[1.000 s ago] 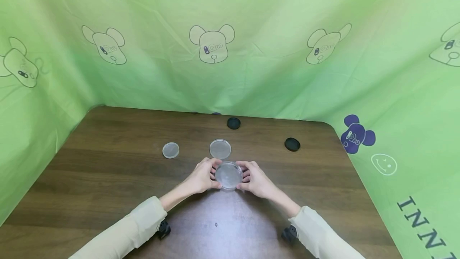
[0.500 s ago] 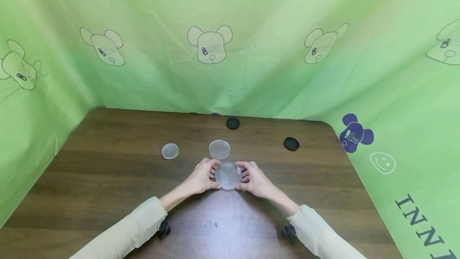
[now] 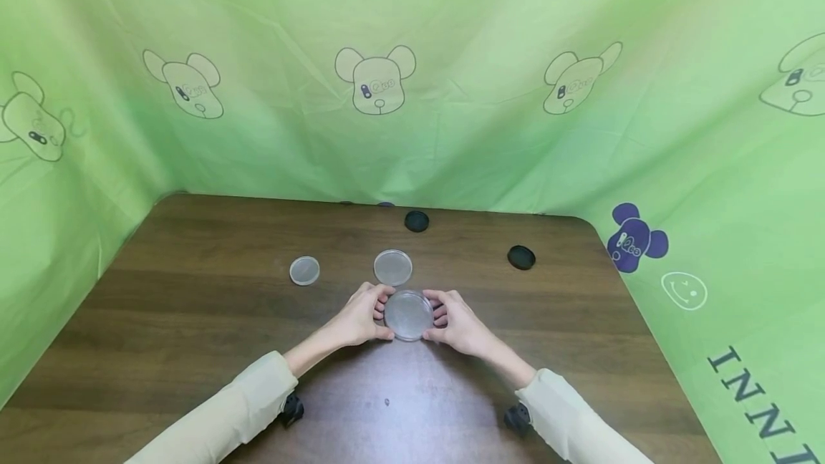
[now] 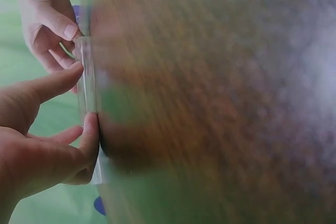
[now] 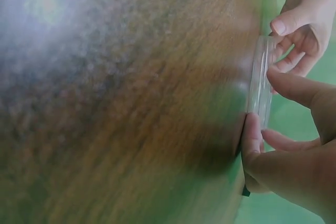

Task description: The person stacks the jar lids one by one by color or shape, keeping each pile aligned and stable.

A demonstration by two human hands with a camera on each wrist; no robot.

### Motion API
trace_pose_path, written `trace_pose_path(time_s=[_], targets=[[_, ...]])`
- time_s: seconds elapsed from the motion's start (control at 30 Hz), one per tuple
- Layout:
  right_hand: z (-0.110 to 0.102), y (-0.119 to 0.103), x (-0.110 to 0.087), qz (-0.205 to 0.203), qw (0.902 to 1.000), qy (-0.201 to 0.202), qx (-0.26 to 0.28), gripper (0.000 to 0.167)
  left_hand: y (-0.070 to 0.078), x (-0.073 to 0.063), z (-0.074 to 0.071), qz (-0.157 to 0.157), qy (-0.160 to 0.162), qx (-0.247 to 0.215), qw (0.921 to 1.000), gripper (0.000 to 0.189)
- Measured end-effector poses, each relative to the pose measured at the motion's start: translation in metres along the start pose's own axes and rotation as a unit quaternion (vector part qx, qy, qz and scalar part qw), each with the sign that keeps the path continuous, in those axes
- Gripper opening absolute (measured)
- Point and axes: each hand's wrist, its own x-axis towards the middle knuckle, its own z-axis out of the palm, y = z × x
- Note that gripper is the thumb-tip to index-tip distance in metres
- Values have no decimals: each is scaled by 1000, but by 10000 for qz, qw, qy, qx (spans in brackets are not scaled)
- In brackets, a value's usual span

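Note:
A clear round petri dish [image 3: 409, 316] lies flat at the tabletop in front of me. My left hand [image 3: 362, 317] grips its left rim, thumb at the near side and index finger at the far side. Opposite it, my right hand [image 3: 460, 324] holds the right rim in the same way. In the left wrist view the thin side wall of the dish [image 4: 87, 77] shows between the fingers. The right wrist view shows the dish [image 5: 260, 85] edge-on against the wood. Just beyond it lies another clear round dish or lid [image 3: 393, 268].
A smaller clear round dish [image 3: 304, 271] lies to the left on the brown wooden table [image 3: 193, 292]. Two black round caps or lids [image 3: 417, 221] are farther back, one of them, a black disc [image 3: 521, 257], to the right. Green printed curtain [image 3: 290, 142] surrounds the table.
Both hands keep hold of the petri dish in nearly the same place. The head view has shifted very slightly; the other discs stay put.

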Motion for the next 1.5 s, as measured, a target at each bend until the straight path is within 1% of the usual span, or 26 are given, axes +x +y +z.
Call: trace_pose_path(time_s=[0.13,0.23,0.3,0.43,0.53,0.7,0.87,0.93,1.1,1.2,1.3,1.5], targets=[[-2,0,0,84,9998,-85,174,64,-1,-2,-3,7,-25,-210,9998,72],[-6,1,1,153,9991,-162,359,60,-3,-3,-6,-6,-1,-321,9995,73],[-9,1,2,175,9989,-194,390,57,-5,-4,-8,-43,7,-405,9992,72],[-14,-1,7,174,9991,-227,327,52,-8,-4,-15,-233,-20,-775,9967,72],[-16,-3,15,203,9993,-208,255,50,-10,-3,-21,-404,104,-1001,9941,71],[-19,2,34,282,9987,-158,390,53,-12,4,-30,-664,434,-1165,9900,73],[-28,11,56,259,9971,-222,679,57,-17,20,-32,-898,565,-1494,9831,77],[-30,14,64,275,9962,-259,785,59,-18,27,-32,-989,629,-1506,9816,78],[-31,13,82,324,9942,-469,914,66,-18,41,-33,-1194,782,-1192,9826,79],[-32,13,92,273,9941,-595,870,67,-18,49,-34,-1171,811,-1036,9844,79],[-32,13,100,273,9932,-718,879,69,-18,55,-34,-1039,772,-934,9872,78],[-26,10,107,545,9928,-713,797,72,-19,61,-31,-906,548,-809,9911,79]])
